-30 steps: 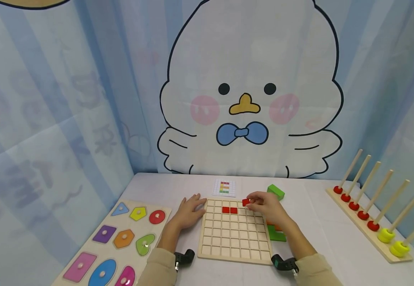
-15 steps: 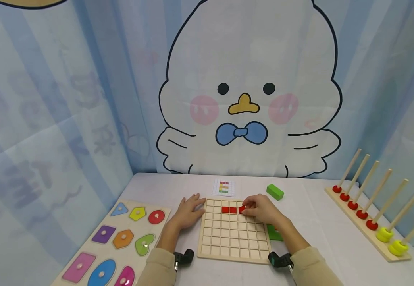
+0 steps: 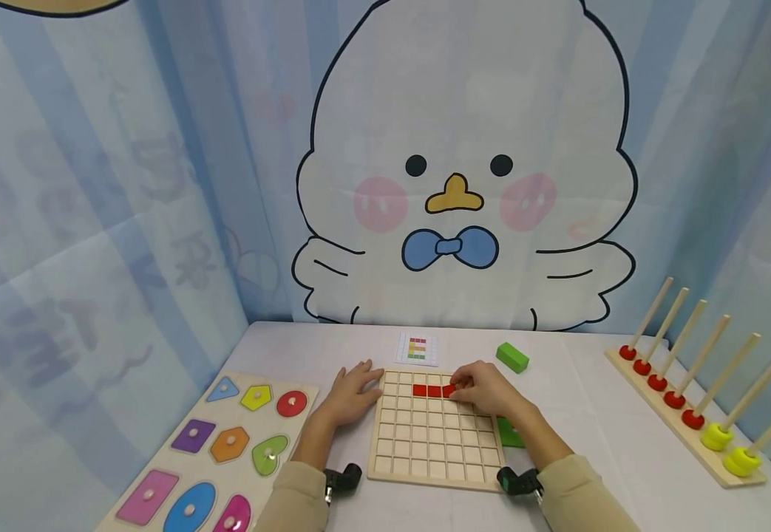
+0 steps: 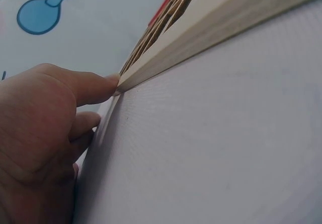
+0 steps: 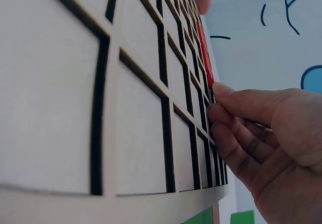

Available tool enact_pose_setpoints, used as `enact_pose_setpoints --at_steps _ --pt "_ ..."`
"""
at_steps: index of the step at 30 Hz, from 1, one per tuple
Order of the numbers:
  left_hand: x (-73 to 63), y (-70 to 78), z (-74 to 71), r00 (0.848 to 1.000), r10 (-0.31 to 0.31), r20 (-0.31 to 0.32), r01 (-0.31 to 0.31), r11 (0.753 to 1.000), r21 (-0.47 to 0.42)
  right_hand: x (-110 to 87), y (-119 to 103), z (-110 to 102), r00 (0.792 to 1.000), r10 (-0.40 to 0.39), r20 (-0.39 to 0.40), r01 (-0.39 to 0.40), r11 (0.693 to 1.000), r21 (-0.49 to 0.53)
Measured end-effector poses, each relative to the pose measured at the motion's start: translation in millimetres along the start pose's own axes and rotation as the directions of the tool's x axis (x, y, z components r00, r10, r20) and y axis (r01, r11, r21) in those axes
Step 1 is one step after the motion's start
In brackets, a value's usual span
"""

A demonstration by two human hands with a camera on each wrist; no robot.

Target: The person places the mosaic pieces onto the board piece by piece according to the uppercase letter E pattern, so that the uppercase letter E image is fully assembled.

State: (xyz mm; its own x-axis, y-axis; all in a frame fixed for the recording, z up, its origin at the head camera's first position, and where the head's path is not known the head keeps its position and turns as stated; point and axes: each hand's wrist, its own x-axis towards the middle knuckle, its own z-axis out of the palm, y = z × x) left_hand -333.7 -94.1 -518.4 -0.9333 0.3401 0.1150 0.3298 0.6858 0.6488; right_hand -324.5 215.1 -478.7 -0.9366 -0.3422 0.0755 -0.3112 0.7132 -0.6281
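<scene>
A wooden grid board lies on the table between both hands. In its second row from the back, two red square tiles sit side by side. To their right, a third red tile is pinched by the thumb and fingers of my right hand, partly covered by the fingertips. The right wrist view has the thumb tip right at the end of the red row. My left hand rests at the board's back left corner; in the left wrist view its extended finger touches the board's edge.
Behind the board lies a pattern card with coloured squares. A green block stands at the back right, and green pieces show beside the board's right edge. A shape puzzle is at left, a bead-peg stand at right.
My right hand has carried the third red tile left and down from the board's back right area to the end of the red row. My left hand has stayed in place.
</scene>
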Motion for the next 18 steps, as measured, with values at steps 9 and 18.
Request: enact_pose_setpoints --at_steps 9,18 --pt "-1.9 0.2 -0.1 1.000 -0.008 0.001 0.008 1.000 -0.006 -0.5 -1.6 1.5 1.000 0.012 -0.004 -0.012 1.000 -0.023" --pt "-1.2 1.1 -1.3 1.000 0.000 -0.003 0.000 1.000 -0.005 1.0 -0.7 2.9 1.000 0.014 -0.018 -0.015 0.999 -0.048"
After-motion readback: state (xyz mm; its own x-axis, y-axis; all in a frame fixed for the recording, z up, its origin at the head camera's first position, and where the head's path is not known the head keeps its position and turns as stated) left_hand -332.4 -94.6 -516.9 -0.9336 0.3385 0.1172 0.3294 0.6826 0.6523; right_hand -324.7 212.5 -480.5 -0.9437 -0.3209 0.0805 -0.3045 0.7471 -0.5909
